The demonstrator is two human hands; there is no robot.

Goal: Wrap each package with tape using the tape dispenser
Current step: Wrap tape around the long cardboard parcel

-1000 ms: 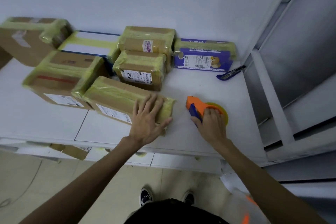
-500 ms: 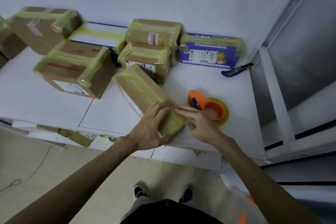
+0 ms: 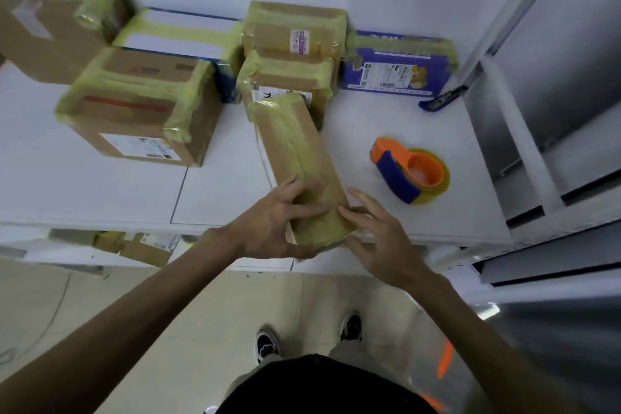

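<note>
A long brown package (image 3: 295,158) wrapped in yellowish tape lies lengthwise on the white table (image 3: 100,191), its near end over the front edge. My left hand (image 3: 279,222) grips that near end from the left, fingers curled over its top. My right hand (image 3: 379,232) touches the same end from the right with fingers spread. The orange and blue tape dispenser (image 3: 408,170) with its yellow tape roll rests on the table to the right, apart from both hands.
Several taped packages stand at the back: a large brown box (image 3: 141,107), a white-and-blue box (image 3: 178,33), two stacked brown boxes (image 3: 292,44), a purple box (image 3: 396,67). A blue utility knife (image 3: 442,99) lies by the metal frame (image 3: 514,131). More boxes (image 3: 141,245) sit under the table.
The long package was turned from lying sideways to pointing away from me. My right hand let go of the tape dispenser and came to the package's near end.
</note>
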